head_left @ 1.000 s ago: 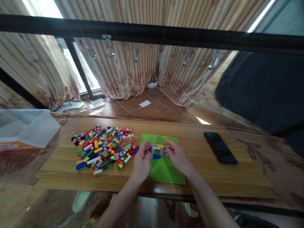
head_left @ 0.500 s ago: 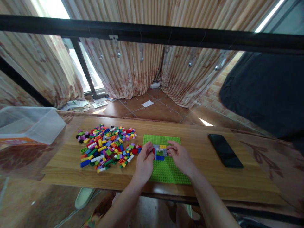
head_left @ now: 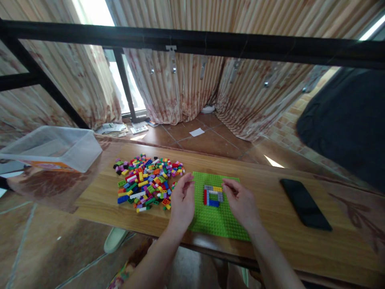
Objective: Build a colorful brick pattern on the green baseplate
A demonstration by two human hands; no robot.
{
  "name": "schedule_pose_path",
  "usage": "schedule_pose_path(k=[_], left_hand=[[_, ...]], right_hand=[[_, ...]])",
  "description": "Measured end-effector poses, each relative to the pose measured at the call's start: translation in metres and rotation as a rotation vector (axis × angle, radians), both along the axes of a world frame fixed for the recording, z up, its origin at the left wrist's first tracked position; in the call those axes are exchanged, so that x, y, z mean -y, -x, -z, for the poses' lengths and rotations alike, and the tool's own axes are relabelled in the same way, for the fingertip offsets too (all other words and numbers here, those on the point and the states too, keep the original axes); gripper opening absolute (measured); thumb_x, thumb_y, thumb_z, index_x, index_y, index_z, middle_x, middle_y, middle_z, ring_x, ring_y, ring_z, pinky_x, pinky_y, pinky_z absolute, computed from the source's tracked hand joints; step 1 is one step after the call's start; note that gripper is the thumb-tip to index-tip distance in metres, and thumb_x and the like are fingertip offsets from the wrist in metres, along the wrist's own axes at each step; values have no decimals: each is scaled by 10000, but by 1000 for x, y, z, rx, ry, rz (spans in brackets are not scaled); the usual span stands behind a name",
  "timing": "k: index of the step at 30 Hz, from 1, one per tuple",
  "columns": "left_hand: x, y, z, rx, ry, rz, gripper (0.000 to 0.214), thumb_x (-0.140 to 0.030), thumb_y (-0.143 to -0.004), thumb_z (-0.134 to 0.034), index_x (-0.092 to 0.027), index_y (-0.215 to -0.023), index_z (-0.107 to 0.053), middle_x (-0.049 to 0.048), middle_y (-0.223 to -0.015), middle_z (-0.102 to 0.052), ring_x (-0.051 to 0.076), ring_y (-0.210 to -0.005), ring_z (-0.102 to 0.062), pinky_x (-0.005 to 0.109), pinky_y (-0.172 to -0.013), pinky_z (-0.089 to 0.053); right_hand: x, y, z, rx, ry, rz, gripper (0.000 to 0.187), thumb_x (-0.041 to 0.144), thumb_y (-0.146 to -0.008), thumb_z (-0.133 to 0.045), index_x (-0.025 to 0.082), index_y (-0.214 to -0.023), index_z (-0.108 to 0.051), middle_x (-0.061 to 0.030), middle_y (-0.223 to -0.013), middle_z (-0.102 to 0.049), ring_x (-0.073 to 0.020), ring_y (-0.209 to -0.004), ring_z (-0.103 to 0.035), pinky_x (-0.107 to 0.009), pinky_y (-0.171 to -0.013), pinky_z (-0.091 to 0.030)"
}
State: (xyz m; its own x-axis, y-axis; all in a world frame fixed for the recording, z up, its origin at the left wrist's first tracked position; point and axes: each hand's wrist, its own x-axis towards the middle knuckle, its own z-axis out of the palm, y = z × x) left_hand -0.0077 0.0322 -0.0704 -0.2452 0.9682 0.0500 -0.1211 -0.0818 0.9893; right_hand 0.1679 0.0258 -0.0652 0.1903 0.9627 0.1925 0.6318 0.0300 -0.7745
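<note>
On the wooden board lies a green baseplate point(head_left: 222, 224), and a small square ring of toy building bricks point(head_left: 214, 203) is fixed near its middle. Its sides show grey, yellow, red, light blue and dark blue, around a green gap. My left hand point(head_left: 182, 202) hovers at the plate's left edge, fingers loosely bent and apart, with nothing visible in it. At the ring's upper right corner, by the yellow brick, my right hand point(head_left: 243, 202) has thumb and fingertips pinched together. Whatever is between those fingertips is too small to make out.
Left of the plate spreads a pile of loose multicoloured bricks point(head_left: 147, 182). Beyond it stands a clear plastic bin point(head_left: 87, 150) with an orange label. A black phone point(head_left: 305, 204) lies on the wooden board point(head_left: 270, 241) at the right. A dark metal rail point(head_left: 192, 38) crosses behind.
The view has swung left, so everything sits further right. My left hand has drawn back from the bricks, uncovering their red side. My right fingers have closed from spread to a pinch.
</note>
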Motion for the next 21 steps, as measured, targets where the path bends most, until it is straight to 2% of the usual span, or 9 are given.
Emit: schedule_pose_path(k=[3, 7, 14, 21], left_hand=[[-13, 26, -13, 122, -8, -174, 299, -242, -754, -616, -159, -1038, -662, 51, -955, -697, 161, -889, -646, 313, -864, -498], [-21, 55, -24, 213, 35, -315, 333, -244, -702, -650, -144, -1019, -678, 42, -892, -698, 136, -790, -649, 287, -800, -507], [-19, 72, -23, 209, 59, -308, 329, -250, -666, -670, -134, -973, -693, 45, -858, -702, 133, -761, -642, 270, -754, -517], [-17, 78, -27, 274, 86, -284, 324, -253, -650, -682, -121, -946, -688, 41, -830, -699, 113, -717, -630, 242, -716, -506]], right_hand=[[2, 11, -2, -21, -45, -48, 297, 350, -864, -486, 179, -1006, -683, -95, -993, -716, -216, -887, -664, -370, -819, -517], [7, 31, -3, 26, -45, -167, 256, 299, -876, -472, 196, -972, -685, -72, -969, -705, -191, -858, -651, -336, -793, -505], [13, 68, 1, 211, -56, -321, 225, 214, -892, -473, 205, -991, -675, -57, -969, -683, -187, -932, -602, -337, -865, -457], [3, 95, 8, 404, -80, -332, 238, 209, -877, -536, 175, -1076, -662, -85, -1053, -642, -232, -1009, -525, -376, -909, -418]])
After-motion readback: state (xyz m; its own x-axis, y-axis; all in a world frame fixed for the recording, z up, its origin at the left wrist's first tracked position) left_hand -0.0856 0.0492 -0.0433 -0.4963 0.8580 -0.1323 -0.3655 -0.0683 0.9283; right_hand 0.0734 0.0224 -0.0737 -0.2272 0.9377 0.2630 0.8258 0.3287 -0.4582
